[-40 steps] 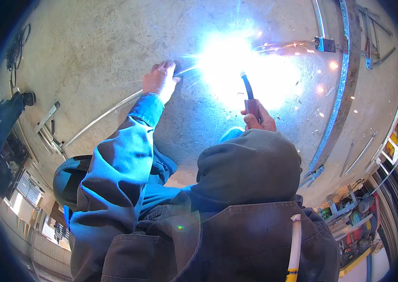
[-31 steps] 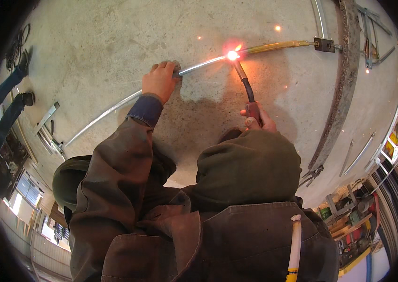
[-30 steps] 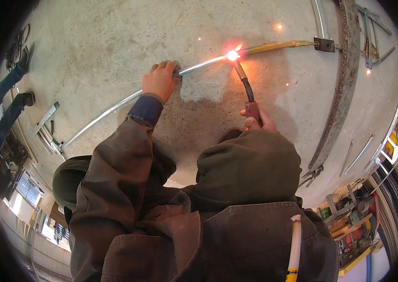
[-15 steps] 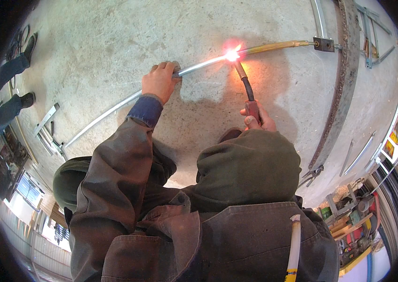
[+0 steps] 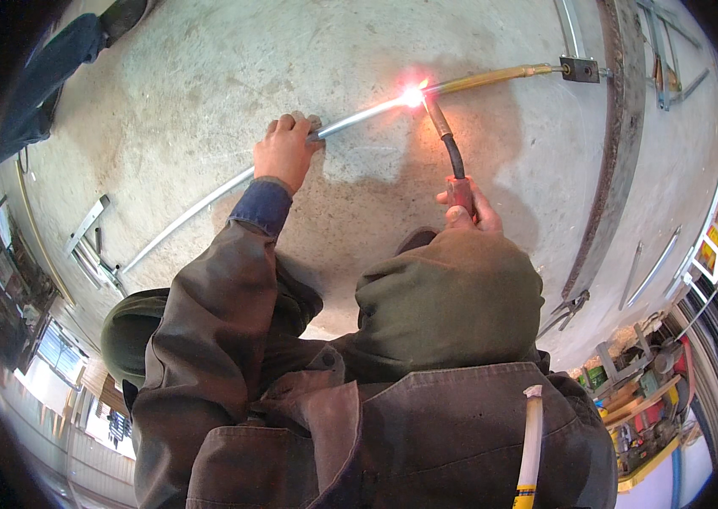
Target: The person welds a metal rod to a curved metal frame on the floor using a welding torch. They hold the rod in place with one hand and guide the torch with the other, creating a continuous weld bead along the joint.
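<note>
My left hand (image 5: 284,157) is closed around a long silvery metal pipe (image 5: 198,206) that runs up from the lower left. In my right hand (image 5: 471,209) I grip the red handle of a welding torch (image 5: 458,163), its copper-coloured nozzle angled up and left. A bright arc burns at the nozzle's tip, where the pipe meets a yellowish metal tube (image 5: 495,78). That glare hides the joint itself. At its right end the tube narrows to a rod, which meets a small dark plate with holes (image 5: 580,69).
A heavy steel beam (image 5: 609,178) crosses the concrete floor on the right, with pliers (image 5: 569,310) by its lower end. Metal brackets (image 5: 92,242) lie at left. Another person's leg (image 5: 58,76) is at upper left. Tools and wood (image 5: 643,399) are piled at lower right.
The other person's legs at upper left have moved up and closer to the work. The bright arc has shifted very slightly left; both my hands keep their grips.
</note>
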Tool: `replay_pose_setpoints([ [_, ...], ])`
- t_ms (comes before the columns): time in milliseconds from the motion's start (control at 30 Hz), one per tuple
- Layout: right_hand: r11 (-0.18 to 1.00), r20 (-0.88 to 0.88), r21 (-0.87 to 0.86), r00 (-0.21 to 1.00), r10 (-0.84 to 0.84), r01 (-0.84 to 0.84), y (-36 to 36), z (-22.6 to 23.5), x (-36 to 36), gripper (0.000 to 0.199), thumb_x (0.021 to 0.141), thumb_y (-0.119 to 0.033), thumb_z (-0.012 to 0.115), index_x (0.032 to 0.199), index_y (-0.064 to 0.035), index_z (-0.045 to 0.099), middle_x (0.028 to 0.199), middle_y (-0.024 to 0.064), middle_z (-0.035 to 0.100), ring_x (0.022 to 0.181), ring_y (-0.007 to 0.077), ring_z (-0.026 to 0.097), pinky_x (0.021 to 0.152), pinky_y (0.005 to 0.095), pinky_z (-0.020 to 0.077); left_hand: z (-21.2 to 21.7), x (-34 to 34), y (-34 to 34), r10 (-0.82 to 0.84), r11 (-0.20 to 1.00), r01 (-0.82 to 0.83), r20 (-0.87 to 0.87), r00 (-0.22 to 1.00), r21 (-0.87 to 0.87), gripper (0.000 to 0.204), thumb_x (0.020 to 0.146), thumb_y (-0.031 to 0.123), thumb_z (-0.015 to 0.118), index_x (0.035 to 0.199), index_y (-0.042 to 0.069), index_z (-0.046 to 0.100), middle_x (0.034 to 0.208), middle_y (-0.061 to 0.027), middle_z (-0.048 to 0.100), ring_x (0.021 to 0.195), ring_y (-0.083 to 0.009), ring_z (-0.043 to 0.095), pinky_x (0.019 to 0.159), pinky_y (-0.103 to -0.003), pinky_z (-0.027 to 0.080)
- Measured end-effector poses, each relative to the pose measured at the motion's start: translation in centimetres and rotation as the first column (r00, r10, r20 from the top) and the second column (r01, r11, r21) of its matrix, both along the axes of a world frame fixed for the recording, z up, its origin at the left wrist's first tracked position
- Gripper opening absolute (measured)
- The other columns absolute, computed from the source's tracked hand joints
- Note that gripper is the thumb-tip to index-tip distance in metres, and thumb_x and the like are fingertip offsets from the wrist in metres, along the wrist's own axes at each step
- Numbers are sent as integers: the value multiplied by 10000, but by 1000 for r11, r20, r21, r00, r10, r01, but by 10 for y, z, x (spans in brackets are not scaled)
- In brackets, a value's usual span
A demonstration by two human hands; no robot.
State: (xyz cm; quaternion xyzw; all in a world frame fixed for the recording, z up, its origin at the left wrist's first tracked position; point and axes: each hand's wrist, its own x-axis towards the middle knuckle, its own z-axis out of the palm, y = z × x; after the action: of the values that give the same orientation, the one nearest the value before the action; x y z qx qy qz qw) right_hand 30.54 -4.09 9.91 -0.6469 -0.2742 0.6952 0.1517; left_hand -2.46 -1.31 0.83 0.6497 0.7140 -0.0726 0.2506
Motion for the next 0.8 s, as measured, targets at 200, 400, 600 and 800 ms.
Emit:
replay_pose_setpoints([
  [200, 993, -24, -49, 994, -110, 109, 0, -2, 2, 542, 1041, -241, 669, 1511, -33, 495, 1191, 25, 651, 863, 55, 580, 745, 233, 500, 0, -4, -1, -43, 999, 43, 11, 999, 19, 272, 910, 303, 766, 1099, 112, 720, 1079, -81, 698, 1066, -312, 683, 855, -461, 577],
  [400, 997, 12, -34, 998, -68, 69, 1, 6, -2, 503, 1034, -181, 652, 1491, -27, 511, 1197, 45, 641, 861, 58, 572, 742, 226, 496, 6, -15, 17, -111, 979, 123, 87, 990, -159, 247, 950, 247, 724, 1164, 124, 717, 1077, -105, 731, 1034, -322, 714, 878, -457, 585],
  [600, 1000, -78, 2, 997, -27, 27, 0, 5, 10, 668, 989, -367, 705, 1529, -46, 479, 1236, 56, 645, 775, 53, 523, 671, 250, 446, 7, -22, 22, -43, 977, 81, 190, 981, -198, 242, 958, 207, 707, 1182, 114, 710, 1106, -120, 753, 1049, -340, 717, 892, -463, 569],
  [800, 999, -70, 15, 997, -37, 38, -2, 6, 8, 683, 972, -391, 715, 1514, -43, 488, 1251, 54, 636, 746, 50, 498, 651, 253, 428, 7, -25, 24, -14, 970, 61, 197, 980, -234, 245, 955, 221, 717, 1178, 119, 708, 1104, -116, 757, 1043, -339, 720, 888, -458, 568],
])
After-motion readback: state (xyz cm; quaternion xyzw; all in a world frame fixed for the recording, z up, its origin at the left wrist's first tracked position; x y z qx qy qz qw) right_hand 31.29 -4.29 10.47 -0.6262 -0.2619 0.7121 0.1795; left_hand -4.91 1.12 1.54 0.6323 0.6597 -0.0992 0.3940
